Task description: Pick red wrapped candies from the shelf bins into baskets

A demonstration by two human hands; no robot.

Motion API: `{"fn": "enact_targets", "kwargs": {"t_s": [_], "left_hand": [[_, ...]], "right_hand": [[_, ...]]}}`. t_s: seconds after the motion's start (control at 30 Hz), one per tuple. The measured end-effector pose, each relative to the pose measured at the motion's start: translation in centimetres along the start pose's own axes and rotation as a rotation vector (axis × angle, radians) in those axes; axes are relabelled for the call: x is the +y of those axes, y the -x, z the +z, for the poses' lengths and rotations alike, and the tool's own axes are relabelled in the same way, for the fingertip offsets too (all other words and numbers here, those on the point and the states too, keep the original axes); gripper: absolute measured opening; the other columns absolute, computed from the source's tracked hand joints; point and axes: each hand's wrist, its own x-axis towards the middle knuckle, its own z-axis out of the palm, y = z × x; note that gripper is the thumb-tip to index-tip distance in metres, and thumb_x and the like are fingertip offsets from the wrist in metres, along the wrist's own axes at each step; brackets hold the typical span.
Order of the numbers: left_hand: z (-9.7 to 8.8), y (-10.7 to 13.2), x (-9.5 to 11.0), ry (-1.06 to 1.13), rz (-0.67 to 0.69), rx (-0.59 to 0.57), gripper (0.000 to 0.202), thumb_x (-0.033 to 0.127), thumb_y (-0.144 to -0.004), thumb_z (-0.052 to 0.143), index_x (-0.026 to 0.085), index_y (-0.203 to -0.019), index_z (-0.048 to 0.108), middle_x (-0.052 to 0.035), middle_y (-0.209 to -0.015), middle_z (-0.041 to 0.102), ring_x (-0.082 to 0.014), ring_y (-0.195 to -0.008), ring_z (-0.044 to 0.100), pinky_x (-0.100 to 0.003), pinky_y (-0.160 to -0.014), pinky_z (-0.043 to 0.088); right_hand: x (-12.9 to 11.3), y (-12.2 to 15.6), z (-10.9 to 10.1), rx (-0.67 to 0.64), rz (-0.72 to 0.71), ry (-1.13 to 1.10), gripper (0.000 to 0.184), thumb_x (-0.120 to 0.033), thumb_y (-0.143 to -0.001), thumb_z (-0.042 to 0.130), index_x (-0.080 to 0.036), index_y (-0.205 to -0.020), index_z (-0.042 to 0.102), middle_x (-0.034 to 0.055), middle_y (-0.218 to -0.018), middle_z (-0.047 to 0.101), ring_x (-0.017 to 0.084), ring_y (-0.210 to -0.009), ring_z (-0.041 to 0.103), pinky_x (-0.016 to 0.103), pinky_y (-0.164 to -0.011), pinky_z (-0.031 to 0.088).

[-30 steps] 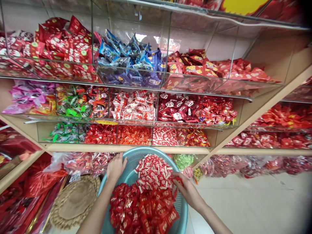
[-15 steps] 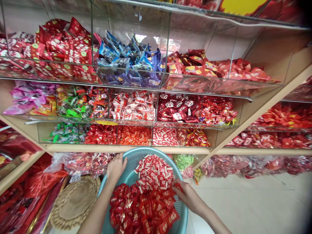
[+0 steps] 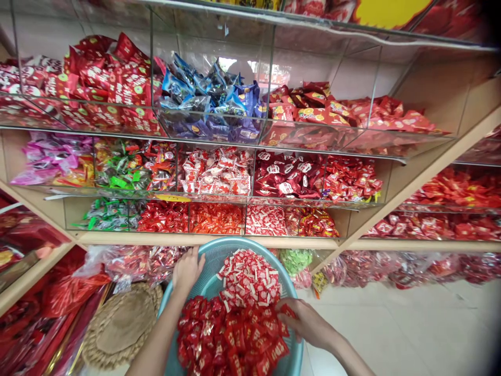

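Clear hard-walled bins (image 3: 219, 172) of glossy wrapped sweets line the far shelves. Near left lies a round woven mat (image 3: 121, 326). Your left hand (image 3: 188, 269) curls its fingers over the far rim of the smooth teal plastic basin (image 3: 213, 251). Inside, white sweets (image 3: 250, 277) heap far, crinkly red sweets (image 3: 230, 334) near. Your right hand (image 3: 309, 324), nearer you than a second ago, pinches red sweets at the pile's right edge.
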Motion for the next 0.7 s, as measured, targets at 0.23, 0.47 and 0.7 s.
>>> {"fn": "enact_targets", "kwargs": {"t_s": [0.23, 0.47, 0.7], "left_hand": [[0.2, 0.0, 0.0, 0.002, -0.003, 0.016, 0.046, 0.040, -0.089, 0.022, 0.015, -0.117, 0.048, -0.0126, -0.100, 0.062, -0.0213, -0.084, 0.061, -0.031, -0.071, 0.045], [0.4, 0.0, -0.1, -0.007, 0.009, 0.031, 0.045, 0.040, -0.089, 0.022, 0.015, -0.117, 0.047, -0.0117, -0.101, 0.062, -0.0206, -0.084, 0.061, -0.030, -0.070, 0.045], [0.6, 0.0, -0.1, 0.013, -0.008, 0.026, 0.045, 0.040, -0.089, 0.023, 0.015, -0.116, 0.048, -0.0120, -0.100, 0.062, -0.0201, -0.084, 0.061, -0.030, -0.071, 0.044]], "right_hand": [[0.5, -0.8, -0.3, 0.181, 0.001, -0.114, 0.030, -0.046, -0.083, 0.041, -0.018, -0.086, 0.052, 0.0009, -0.077, 0.056, 0.008, -0.047, 0.048, 0.020, -0.041, 0.037], [0.0, -0.8, -0.4, 0.165, -0.111, -0.135, 0.029, -0.041, -0.085, 0.039, -0.017, -0.079, 0.055, 0.0027, -0.078, 0.056, 0.015, -0.073, 0.054, 0.026, -0.066, 0.044], [-0.7, 0.1, 0.1, 0.226, -0.142, 0.225, 0.020, -0.025, -0.083, 0.042, -0.023, -0.094, 0.058, 0.0064, -0.097, 0.057, 0.021, -0.096, 0.051, 0.032, -0.082, 0.039]]}}
